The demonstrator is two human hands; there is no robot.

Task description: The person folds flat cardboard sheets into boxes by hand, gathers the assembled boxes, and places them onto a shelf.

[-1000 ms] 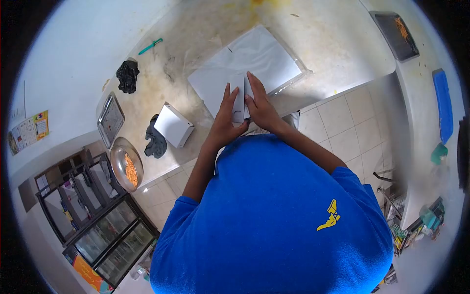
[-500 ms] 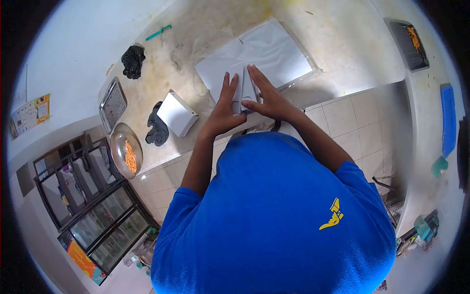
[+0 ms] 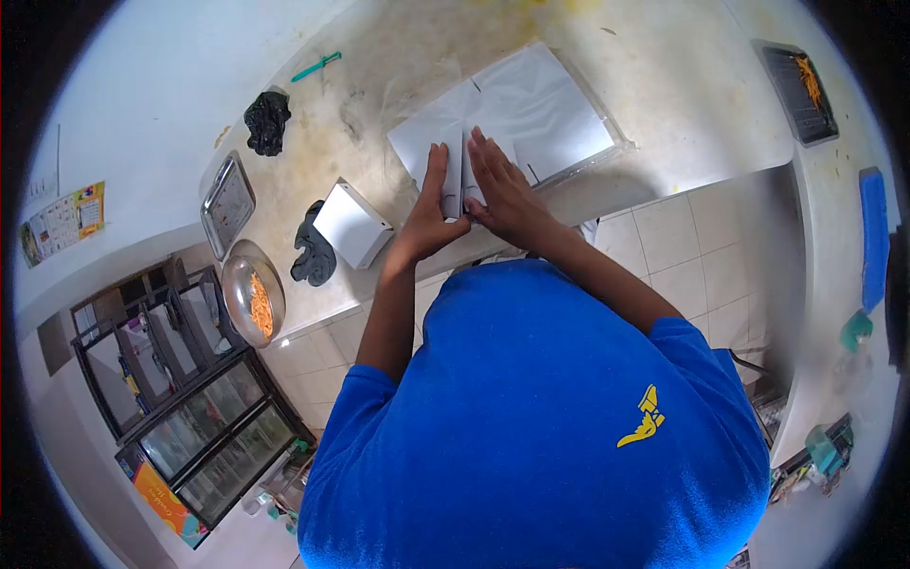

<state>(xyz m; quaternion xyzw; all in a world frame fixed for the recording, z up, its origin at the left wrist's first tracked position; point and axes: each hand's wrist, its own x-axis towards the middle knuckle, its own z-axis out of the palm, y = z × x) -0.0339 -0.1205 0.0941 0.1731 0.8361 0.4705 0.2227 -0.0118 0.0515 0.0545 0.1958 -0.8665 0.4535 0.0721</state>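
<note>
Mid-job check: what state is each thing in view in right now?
White card: creased, full shape hidden
Left hand: open, touching the white card
Right hand: open, touching the white card
White sheeting: lying flat, partly covered
White box: formed
Black plastic: crumpled
Dark cloth-like item: bunched
Metal bowl: holding orange shreds
Dark tray: holding orange shreds
Green tool: lying down

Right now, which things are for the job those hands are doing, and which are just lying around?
For the job: white card piece between left hand and right hand; flat white sheets beneath; perhaps the boxy white carton.

Seemingly just lying around: crumpled black plastic bag; slim green pen-like tool; round metal bowl of orange shreds; rectangular metal tray.
</note>
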